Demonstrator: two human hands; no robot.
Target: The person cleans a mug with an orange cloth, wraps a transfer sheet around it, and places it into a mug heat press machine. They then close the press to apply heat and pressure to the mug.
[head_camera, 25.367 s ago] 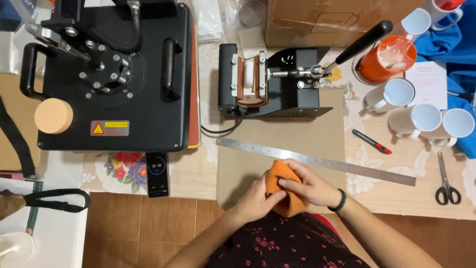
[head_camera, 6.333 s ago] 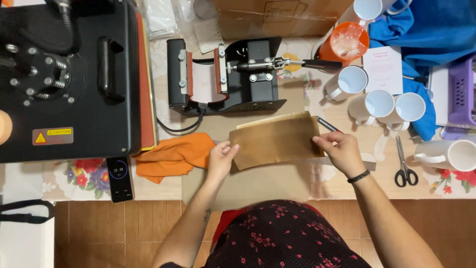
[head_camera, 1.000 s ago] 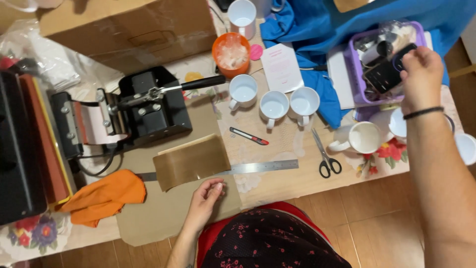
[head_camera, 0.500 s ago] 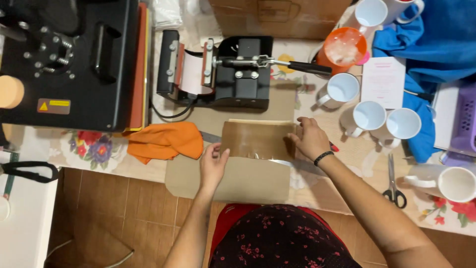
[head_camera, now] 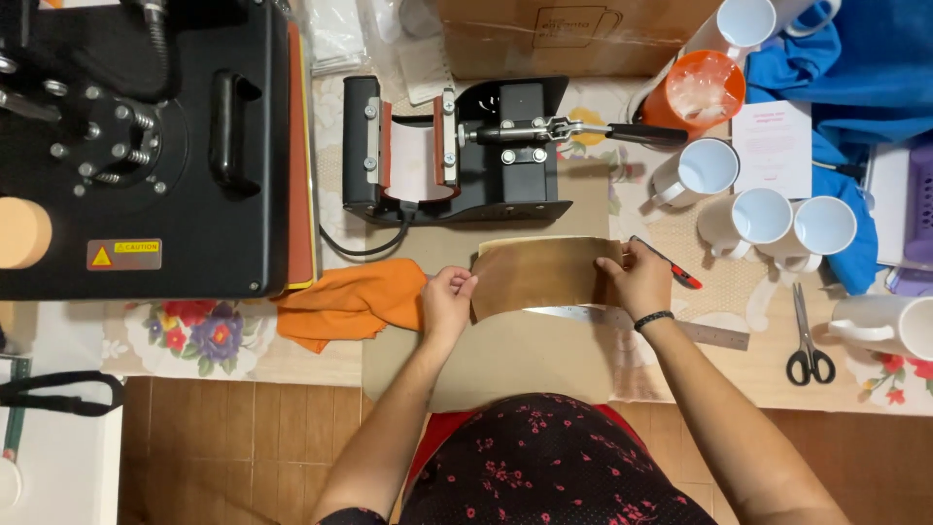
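A brown sheet (head_camera: 542, 276) lies on a tan mat (head_camera: 505, 355) at the table's front. My left hand (head_camera: 447, 300) pinches its left edge and my right hand (head_camera: 637, 280) grips its right edge. A metal ruler (head_camera: 671, 328) runs under the sheet's lower edge and sticks out to the right. An orange cloth (head_camera: 352, 301) is crumpled just left of my left hand. A black mug press (head_camera: 457, 151) sits right behind the sheet.
A large black heat press (head_camera: 146, 146) fills the left. Several white mugs (head_camera: 768, 219) stand at the right, with scissors (head_camera: 805, 340), a red pen (head_camera: 671, 264), an orange cup (head_camera: 695, 87), blue cloth (head_camera: 855, 58) and a cardboard box (head_camera: 573, 29) behind.
One second ago my right hand held a dark object over the purple basket at the right. It has come back to the sheet's right edge, and both hands now hold the sheet.
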